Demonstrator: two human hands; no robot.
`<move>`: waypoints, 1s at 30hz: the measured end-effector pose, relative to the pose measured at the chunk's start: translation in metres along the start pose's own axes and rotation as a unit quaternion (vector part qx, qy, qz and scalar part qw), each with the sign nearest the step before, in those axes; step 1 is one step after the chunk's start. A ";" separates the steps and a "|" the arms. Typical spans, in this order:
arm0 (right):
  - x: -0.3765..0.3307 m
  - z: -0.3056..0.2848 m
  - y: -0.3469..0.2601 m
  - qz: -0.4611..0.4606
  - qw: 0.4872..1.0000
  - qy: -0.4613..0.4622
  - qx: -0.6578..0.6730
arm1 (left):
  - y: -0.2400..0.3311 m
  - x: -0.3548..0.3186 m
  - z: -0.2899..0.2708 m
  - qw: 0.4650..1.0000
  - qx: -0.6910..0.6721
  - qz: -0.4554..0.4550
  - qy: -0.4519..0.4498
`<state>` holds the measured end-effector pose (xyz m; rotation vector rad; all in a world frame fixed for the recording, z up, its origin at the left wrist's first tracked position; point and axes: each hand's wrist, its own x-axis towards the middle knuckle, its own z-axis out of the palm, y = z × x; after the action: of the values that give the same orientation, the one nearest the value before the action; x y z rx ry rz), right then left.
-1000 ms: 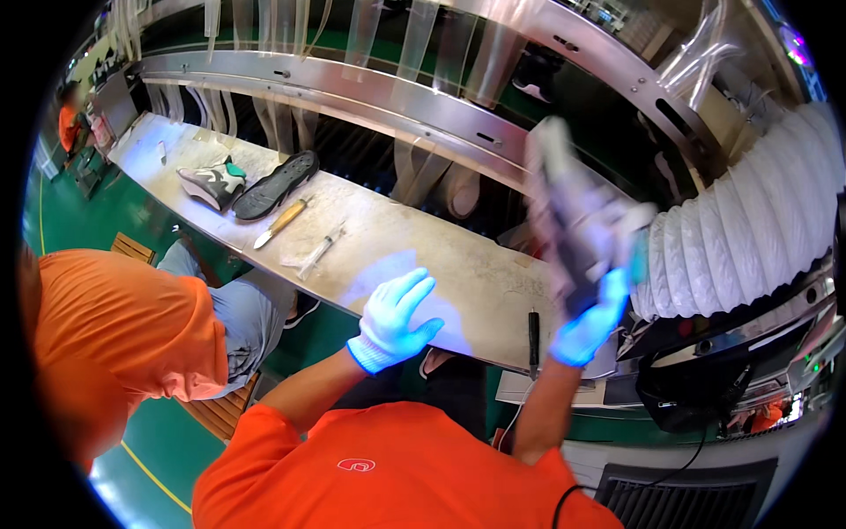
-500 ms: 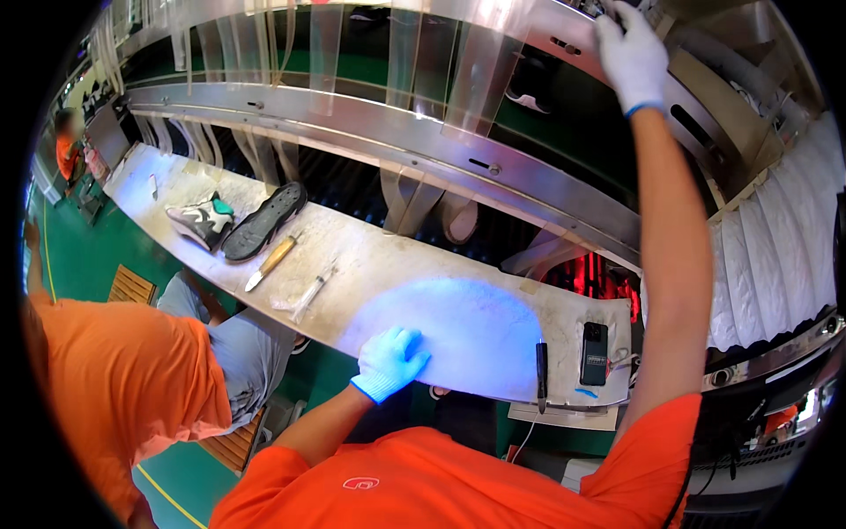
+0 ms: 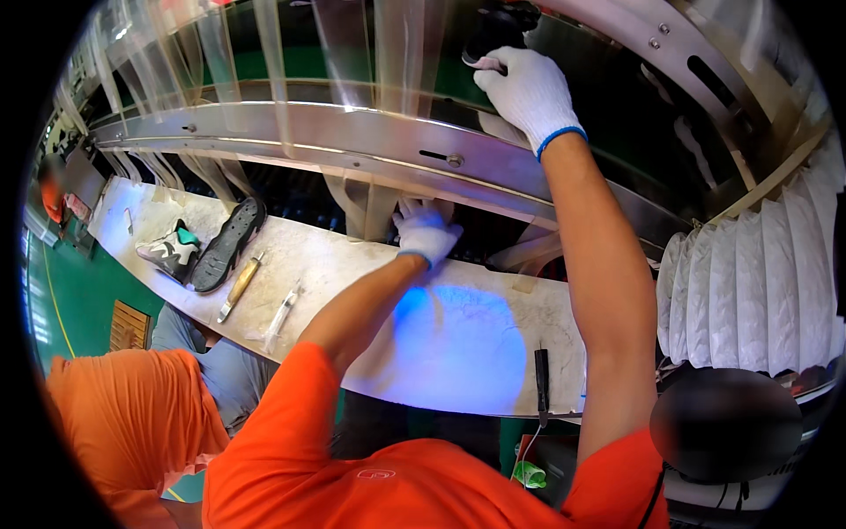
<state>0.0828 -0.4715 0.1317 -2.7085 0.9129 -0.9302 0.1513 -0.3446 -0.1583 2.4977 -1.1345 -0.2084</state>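
Since half a second earlier, the left hand (image 3: 426,229) had left the blue-lit patch of the bench (image 3: 458,344) and gone to the far edge, where it lay against the pale strips (image 3: 370,207) hanging below the steel rail (image 3: 352,145); whether its fingers gripped a strip, I could not tell. The right hand (image 3: 527,88) stayed raised far above, over the rail, its gloved fingers closed on a dark object (image 3: 498,31) with a pinkish edge, up on the upper level of the machine. What that object was could not be made out. Both hands wore white gloves with blue cuffs and stood well apart, one low, one high.

On the bench to the left lay a shoe upper (image 3: 169,251) touching a black sole (image 3: 227,245), and nearer, a wooden-handled tool (image 3: 240,286) and a slim metal tool (image 3: 282,309). A dark narrow tool (image 3: 541,375) rested at the near right edge of the lit patch. To the right stood a white pleated duct (image 3: 749,291). At the near left sat another person in orange (image 3: 132,423).
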 end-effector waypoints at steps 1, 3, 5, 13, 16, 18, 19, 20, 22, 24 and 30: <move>-0.001 -0.004 0.001 0.009 1.000 -0.003 -0.003 | 0.009 0.015 0.008 0.999 0.023 -0.013 -0.017; -0.001 -0.007 0.002 0.019 1.000 -0.006 0.000 | 0.001 0.055 0.031 0.999 0.014 -0.017 -0.029; 0.004 -0.007 -0.018 0.000 1.000 -0.003 -0.002 | -0.037 0.081 0.070 0.993 -0.020 0.004 0.116; 0.003 -0.002 0.010 0.024 1.000 0.008 -0.016 | -0.041 -0.014 -0.038 0.654 -0.726 -0.122 -0.171; 0.009 0.002 0.005 0.070 0.997 -0.015 -0.004 | -0.054 -0.131 -0.090 0.303 -0.903 -0.230 -0.202; 0.004 -0.010 -0.006 0.058 0.998 0.000 0.006 | -0.061 -0.223 -0.111 0.205 -0.891 -0.254 -0.316; -0.003 -0.018 -0.014 0.017 0.999 0.029 0.015 | -0.069 -0.255 -0.110 0.255 -0.866 -0.238 -0.358; -0.011 -0.014 -0.004 -0.011 0.999 0.043 0.013 | -0.072 -0.279 -0.103 0.295 -0.831 -0.227 -0.413; -0.033 -0.019 -0.005 -0.110 0.977 0.144 0.111 | -0.075 -0.333 -0.103 0.425 -0.748 -0.249 -0.444; -0.087 -0.021 -0.026 -0.093 0.951 0.156 0.249 | -0.088 -0.368 -0.082 0.530 -0.701 -0.239 -0.413; -0.356 -0.062 -0.024 -0.282 0.952 0.108 0.055 | -0.139 -0.380 -0.049 0.400 -0.752 -0.257 -0.457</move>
<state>-0.1648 -0.2395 0.0054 -2.8510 0.0783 -1.3449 0.0105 0.0373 -0.1795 0.6654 0.0816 -1.8760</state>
